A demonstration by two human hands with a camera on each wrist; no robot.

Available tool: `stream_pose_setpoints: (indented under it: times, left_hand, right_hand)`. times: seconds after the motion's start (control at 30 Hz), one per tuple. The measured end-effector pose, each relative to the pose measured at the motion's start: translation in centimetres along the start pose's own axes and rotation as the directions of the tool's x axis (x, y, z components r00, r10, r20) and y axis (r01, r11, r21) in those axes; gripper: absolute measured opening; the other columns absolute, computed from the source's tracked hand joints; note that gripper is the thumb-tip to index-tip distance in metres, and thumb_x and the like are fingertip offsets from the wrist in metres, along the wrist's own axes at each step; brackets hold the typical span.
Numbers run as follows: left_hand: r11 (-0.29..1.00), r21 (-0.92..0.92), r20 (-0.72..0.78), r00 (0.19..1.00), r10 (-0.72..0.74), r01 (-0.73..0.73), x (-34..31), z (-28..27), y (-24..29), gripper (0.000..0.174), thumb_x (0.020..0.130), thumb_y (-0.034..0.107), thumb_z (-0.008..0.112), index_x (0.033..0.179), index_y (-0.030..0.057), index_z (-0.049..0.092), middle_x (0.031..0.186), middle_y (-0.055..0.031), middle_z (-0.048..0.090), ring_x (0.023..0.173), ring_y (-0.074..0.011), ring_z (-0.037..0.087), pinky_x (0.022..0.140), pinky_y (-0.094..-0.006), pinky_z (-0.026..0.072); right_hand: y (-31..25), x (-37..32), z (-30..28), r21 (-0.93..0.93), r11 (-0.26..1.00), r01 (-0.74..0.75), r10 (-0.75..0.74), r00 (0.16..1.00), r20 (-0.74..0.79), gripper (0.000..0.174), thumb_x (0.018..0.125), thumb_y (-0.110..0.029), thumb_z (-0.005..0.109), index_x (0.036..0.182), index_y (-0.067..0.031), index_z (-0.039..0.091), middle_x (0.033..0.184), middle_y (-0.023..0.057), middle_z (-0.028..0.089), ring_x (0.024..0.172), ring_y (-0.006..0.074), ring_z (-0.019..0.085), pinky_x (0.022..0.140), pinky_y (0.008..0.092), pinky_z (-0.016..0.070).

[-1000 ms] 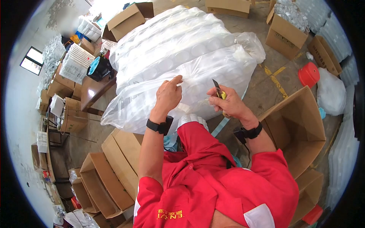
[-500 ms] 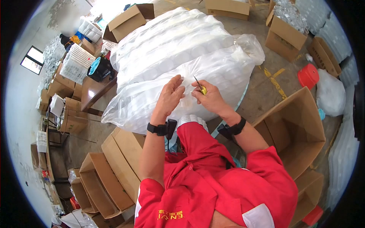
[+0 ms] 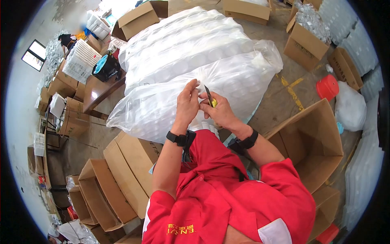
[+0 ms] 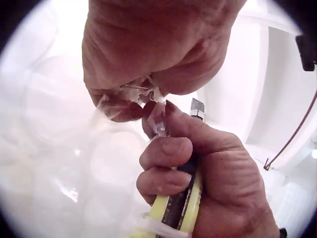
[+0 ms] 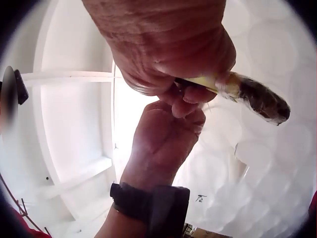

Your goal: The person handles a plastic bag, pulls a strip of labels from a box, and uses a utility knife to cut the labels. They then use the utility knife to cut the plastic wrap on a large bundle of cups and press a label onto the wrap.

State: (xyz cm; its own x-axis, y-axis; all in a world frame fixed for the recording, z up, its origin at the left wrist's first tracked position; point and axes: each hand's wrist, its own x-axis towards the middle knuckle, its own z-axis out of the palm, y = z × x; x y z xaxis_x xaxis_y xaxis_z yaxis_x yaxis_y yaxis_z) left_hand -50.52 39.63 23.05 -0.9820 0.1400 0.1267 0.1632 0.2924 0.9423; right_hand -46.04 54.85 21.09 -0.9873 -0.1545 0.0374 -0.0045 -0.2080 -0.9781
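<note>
A large clear plastic bag point(image 3: 227, 77) packed with rows of white round containers lies in front of the person. At its near side, the left hand point(image 3: 187, 105) pinches a gathered twist of clear plastic point(image 4: 157, 120) between thumb and fingers. Close against it, the right hand point(image 3: 222, 113) grips a yellow and black utility knife point(image 3: 213, 103), its blade pointing up and away from the body. Its thumb and forefinger also pinch the lower end of that twist in the left wrist view. The taped end of the knife handle point(image 5: 262, 101) sticks out behind the right palm.
An open cardboard box point(image 3: 321, 138) stands at the right, more boxes point(image 3: 99, 195) at the left. Beyond are a red tub point(image 3: 327, 87) and a stuffed white bag point(image 3: 350, 106). A brown table point(image 3: 99, 95) with a black bucket point(image 3: 106, 67) is at the left.
The right hand has come leftward with the knife until its fingertips meet the left hand's. The left hand has moved slightly right and now pinches the plastic.
</note>
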Motion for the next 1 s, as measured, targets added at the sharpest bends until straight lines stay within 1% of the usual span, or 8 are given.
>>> stream_pose_setpoints:
  times: [0.07,0.13,0.17,0.23,0.33,0.43,0.73,1.0]
  left_hand:
    - [0.995,0.026,-0.012,0.995,0.094,-0.094,0.4,0.0,-1.1,0.042,0.102,0.001,0.05,0.143,-0.0054,0.054,0.136,-0.0198,0.065,0.118,-0.0249,0.067,0.1,-0.0336,0.0524]
    - [0.987,0.063,-0.047,0.987,0.154,-0.151,0.3,0.2,-1.4,0.041,0.099,0.0,0.053,0.139,-0.0036,0.057,0.128,-0.0204,0.069,0.11,-0.0277,0.071,0.096,-0.0361,0.0543]
    - [0.973,0.105,-0.079,0.974,0.214,-0.205,0.3,0.2,-1.4,0.04,0.096,0.0,0.055,0.135,-0.0018,0.06,0.12,-0.021,0.073,0.102,-0.0305,0.074,0.091,-0.0387,0.0563]
    - [0.976,0.105,-0.082,0.976,0.2,-0.191,0.1,0.3,-0.7,0.04,0.095,0.0,0.057,0.134,-0.0016,0.061,0.119,-0.0206,0.073,0.099,-0.03,0.075,0.089,-0.0387,0.0567]
    - [0.972,0.145,-0.083,0.976,0.201,-0.187,0.2,0.1,-0.2,0.04,0.093,0.002,0.059,0.133,-0.0011,0.062,0.118,-0.0192,0.074,0.093,-0.0285,0.075,0.085,-0.0377,0.0571]
    - [0.965,0.187,-0.067,0.977,0.201,-0.185,0.3,-0.2,-0.2,0.043,0.092,0.002,0.061,0.135,-0.0015,0.061,0.121,-0.0171,0.073,0.091,-0.0242,0.075,0.083,-0.0344,0.0572]
    - [0.97,0.177,-0.025,0.985,0.172,-0.165,0.3,-0.7,0.0,0.05,0.088,0.0,0.062,0.137,-0.0024,0.06,0.123,-0.016,0.073,0.09,-0.0204,0.075,0.081,-0.0322,0.0583]
    - [0.969,0.178,-0.023,0.983,0.18,-0.174,0.4,-0.8,-0.4,0.052,0.087,-0.001,0.063,0.138,-0.0015,0.06,0.124,-0.0163,0.073,0.09,-0.0206,0.075,0.081,-0.0326,0.0587]
  right_hand:
    - [-0.8,-0.2,-0.9,-0.06,0.998,-0.028,0.03,0.999,0.044,0.032,0.095,-0.013,0.071,0.122,0.0031,0.062,0.085,0.0078,0.071,0.066,0.0107,0.065,0.058,0.0276,0.0517]
    - [-2.5,0.0,-2.6,-0.457,0.89,0.018,0.013,0.998,0.064,0.041,0.098,-0.029,0.068,0.122,0.003,0.061,0.086,0.0169,0.072,0.069,0.0252,0.071,0.062,0.0384,0.055]
    - [-3.4,0.1,-3.4,-0.461,0.887,0.019,0.013,0.998,0.065,0.041,0.098,-0.029,0.068,0.122,0.003,0.061,0.086,0.0169,0.072,0.069,0.0252,0.071,0.062,0.0384,0.055]
    - [-5.4,0.4,-4.9,-0.75,0.637,0.176,-0.134,0.984,0.118,0.045,0.103,-0.04,0.06,0.118,0.002,0.06,0.092,0.0267,0.071,0.08,0.0424,0.071,0.071,0.0497,0.0553]
    - [-7.3,1.4,-6.1,-0.847,0.49,0.207,-0.057,0.977,0.206,0.04,0.104,-0.039,0.056,0.113,-0.0004,0.059,0.095,0.0285,0.069,0.089,0.0507,0.067,0.079,0.0549,0.0532]
    - [-7.8,2.6,-6.8,-0.829,0.383,0.408,-0.069,0.907,0.415,0.033,0.104,-0.033,0.056,0.107,-0.0008,0.062,0.093,0.0248,0.069,0.093,0.0458,0.068,0.081,0.053,0.0535]
    - [-9.7,5.0,-5.6,-0.857,-0.098,0.506,0.066,0.863,0.501,0.022,0.101,-0.028,0.06,0.104,-0.006,0.065,0.088,0.0152,0.069,0.083,0.037,0.071,0.073,0.0478,0.0561]
    - [-8.7,6.0,-4.3,-0.81,-0.206,0.549,0.068,0.834,0.548,0.023,0.101,-0.028,0.061,0.102,-0.0047,0.066,0.087,0.0156,0.07,0.079,0.0343,0.073,0.069,0.0454,0.0576]
